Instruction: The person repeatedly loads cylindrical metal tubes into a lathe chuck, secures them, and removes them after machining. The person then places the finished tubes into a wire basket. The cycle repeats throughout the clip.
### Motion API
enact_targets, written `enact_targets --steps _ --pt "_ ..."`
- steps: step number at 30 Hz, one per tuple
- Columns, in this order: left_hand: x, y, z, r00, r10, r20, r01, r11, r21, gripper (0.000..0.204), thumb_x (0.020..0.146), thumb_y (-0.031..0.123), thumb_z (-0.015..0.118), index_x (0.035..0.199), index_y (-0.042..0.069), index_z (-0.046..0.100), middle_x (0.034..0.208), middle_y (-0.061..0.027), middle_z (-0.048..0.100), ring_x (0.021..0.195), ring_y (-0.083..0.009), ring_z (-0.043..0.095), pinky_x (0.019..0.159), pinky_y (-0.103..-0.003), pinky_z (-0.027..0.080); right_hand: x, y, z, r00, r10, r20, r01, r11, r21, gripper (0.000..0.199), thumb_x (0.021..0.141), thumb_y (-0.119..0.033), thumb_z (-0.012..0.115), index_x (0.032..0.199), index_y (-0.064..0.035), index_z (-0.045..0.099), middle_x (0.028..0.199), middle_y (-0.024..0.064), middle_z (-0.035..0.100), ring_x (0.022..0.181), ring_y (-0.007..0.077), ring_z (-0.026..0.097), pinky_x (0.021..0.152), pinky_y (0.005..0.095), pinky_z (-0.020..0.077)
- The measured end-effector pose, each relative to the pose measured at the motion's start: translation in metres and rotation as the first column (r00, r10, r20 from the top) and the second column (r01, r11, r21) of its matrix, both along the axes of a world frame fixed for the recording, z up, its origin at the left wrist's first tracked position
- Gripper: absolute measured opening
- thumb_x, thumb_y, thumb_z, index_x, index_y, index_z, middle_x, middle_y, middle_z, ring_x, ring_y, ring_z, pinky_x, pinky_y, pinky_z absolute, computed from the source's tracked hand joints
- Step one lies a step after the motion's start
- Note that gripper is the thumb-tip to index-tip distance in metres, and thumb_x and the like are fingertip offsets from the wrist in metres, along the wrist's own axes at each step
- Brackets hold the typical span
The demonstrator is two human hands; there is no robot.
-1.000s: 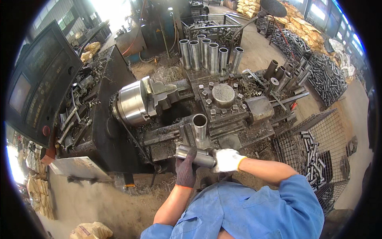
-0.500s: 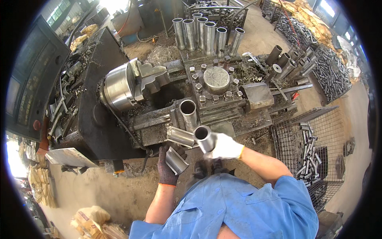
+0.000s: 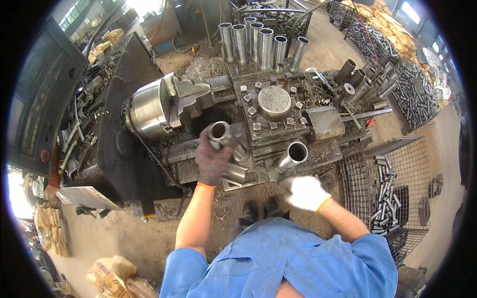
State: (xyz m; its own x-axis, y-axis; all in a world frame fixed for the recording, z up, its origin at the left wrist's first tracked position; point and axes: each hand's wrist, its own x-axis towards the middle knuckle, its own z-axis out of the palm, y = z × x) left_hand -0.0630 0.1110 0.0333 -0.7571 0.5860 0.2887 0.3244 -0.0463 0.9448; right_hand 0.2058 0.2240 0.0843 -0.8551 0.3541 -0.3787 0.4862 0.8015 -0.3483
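My left hand (image 3: 213, 160), in a dark glove with an orange cuff, is wrapped round the upper part of a metal tube (image 3: 219, 131) beside the lathe carriage. Partly behind that hand, a half-round metal shell (image 3: 235, 174) lies on the machine's front ledge. My right hand (image 3: 305, 192), in a white glove, is just in front of another metal tube (image 3: 293, 155) that stands on the carriage's front plate. A small gap seems to part them, and the right fingers are blurred.
The lathe chuck (image 3: 151, 109) is left of the round-topped tool post (image 3: 275, 103). Several finished-looking tubes (image 3: 266, 48) stand at the back, with darker tubes (image 3: 356, 78) and a caliper (image 3: 320, 77) to the right. A wire basket (image 3: 412, 198) holds metal pieces at the lower right.
My left hand has moved up and gripped a tube; the half shell it held is no longer in view there. My right hand has set its tube on the carriage plate and drawn back.
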Motion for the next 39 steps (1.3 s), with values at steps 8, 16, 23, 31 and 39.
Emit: enact_targets --steps 8,16,23,31,39 --pt "-0.023 -0.084 -0.02 0.459 -0.368 0.809 -0.249 0.821 0.514 0.072 0.098 0.064 0.064 0.138 0.005 0.059 0.124 -0.014 0.069 0.11 -0.0329 0.068 0.101 -0.053 0.056 -0.106 -0.062 -0.107 0.812 0.349 -0.468 -0.266 0.935 0.236 0.036 0.084 -0.033 0.073 0.103 -0.0027 0.068 0.092 0.0159 0.068 0.082 0.0326 0.07 0.068 0.0467 0.0574" --pt "-0.024 -0.117 -0.028 0.345 -0.332 0.878 -0.408 0.789 0.459 0.083 0.092 0.08 0.056 0.125 0.004 0.063 0.117 -0.0186 0.068 0.105 -0.0401 0.067 0.096 -0.06 0.056 -0.123 -0.063 -0.129 0.812 0.383 -0.441 -0.123 0.85 0.512 0.045 0.079 -0.033 0.079 0.109 -0.0057 0.058 0.101 0.0166 0.064 0.067 0.0299 0.067 0.055 0.043 0.0542" --pt "-0.037 -0.119 -0.029 0.438 -0.307 0.845 -0.377 0.791 0.482 0.079 0.093 0.08 0.055 0.128 0.01 0.063 0.114 -0.0127 0.07 0.107 -0.0358 0.067 0.097 -0.054 0.056 -0.159 -0.028 -0.052 0.948 -0.019 -0.318 -0.073 0.958 -0.276 0.057 0.086 -0.034 0.076 0.126 0.004 0.062 0.108 0.0237 0.073 0.097 0.0403 0.074 0.085 0.0473 0.0591" --pt "0.022 -0.063 0.026 0.602 -0.327 0.728 -0.19 0.827 0.528 0.09 0.098 0.076 0.051 0.155 0.007 0.045 0.153 -0.0187 0.051 0.14 -0.0364 0.049 0.122 -0.051 0.035 -0.163 -0.039 0.059 0.951 -0.31 0.004 0.203 0.612 -0.764 0.077 0.07 -0.035 0.091 0.13 0.0008 0.057 0.09 0.0127 0.072 0.063 0.0185 0.068 0.06 0.033 0.0559" --pt "-0.039 0.027 -0.052 0.602 -0.482 0.636 0.312 0.876 0.369 0.068 0.105 0.049 0.059 0.157 0.007 0.043 0.15 -0.0142 0.054 0.136 -0.0275 0.054 0.118 -0.042 0.042 -0.136 0.054 0.147 0.702 0.164 -0.693 -0.308 0.947 -0.088 0.089 0.069 -0.033 0.091 0.144 -0.0038 0.054 0.126 0.0231 0.07 0.111 0.0395 0.073 0.099 0.0453 0.0587"
